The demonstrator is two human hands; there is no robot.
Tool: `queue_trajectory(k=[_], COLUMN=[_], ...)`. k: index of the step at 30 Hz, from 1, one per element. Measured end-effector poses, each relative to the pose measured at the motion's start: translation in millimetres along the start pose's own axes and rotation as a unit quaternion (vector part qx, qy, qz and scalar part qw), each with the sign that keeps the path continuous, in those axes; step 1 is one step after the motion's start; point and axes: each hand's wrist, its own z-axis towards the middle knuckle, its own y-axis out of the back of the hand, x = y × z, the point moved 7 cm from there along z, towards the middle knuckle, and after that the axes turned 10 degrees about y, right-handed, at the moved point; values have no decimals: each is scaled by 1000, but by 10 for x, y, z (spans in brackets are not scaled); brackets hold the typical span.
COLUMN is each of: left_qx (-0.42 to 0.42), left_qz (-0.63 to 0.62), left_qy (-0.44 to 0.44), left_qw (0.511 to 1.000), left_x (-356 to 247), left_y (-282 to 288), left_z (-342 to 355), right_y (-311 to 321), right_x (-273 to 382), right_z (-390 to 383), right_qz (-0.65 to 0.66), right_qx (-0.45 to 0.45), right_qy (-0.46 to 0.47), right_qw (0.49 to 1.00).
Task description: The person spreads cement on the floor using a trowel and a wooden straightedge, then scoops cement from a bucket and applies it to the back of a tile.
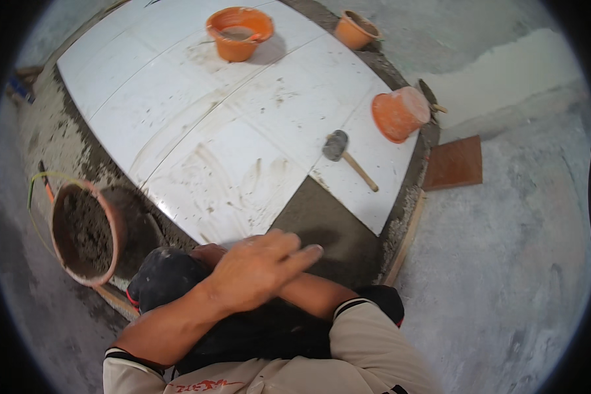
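Note:
My forearms are crossed low in the head view. My left hand [256, 269] lies over my right forearm, empty, with its fingers partly stretched and apart. Behind it my right hand [209, 253] reaches across to the left, near my knee and the near edge of the white tiles [223, 177]. Its fingers are mostly hidden, so I cannot see whether it holds anything. Just beyond my hands is a square of grey mortar bed [335, 226] without a tile. A rubber mallet [351, 159] with a wooden handle rests on the tiles to the right of centre.
An orange bucket [238, 49] with grey mix stands on the far tiles. Another orange bucket [356, 31] is at the far right edge, and an upturned one [400, 114] sits nearer. A mortar-filled bucket [85, 230] stands left. A brown tile [453, 163] and wooden strip [406, 236] lie right.

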Motion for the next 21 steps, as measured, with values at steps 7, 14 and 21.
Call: queue_trajectory(k=[7,14,21], left_qx=[-29,-22,78], left_qz=[15,16,93], left_qy=[185,438,570], left_qw=[982,899,813], left_x=[436,601,-193], left_y=[71,409,775], left_z=[406,-100,-1097], right_y=[703,886,745], right_x=[983,2606,3121], right_z=[-1326,-3087,-4407], right_qz=[-151,-330,-158], right_qx=[-99,-98,-126], right_qy=[-163,-383,-505], right_qw=[970,857,839])
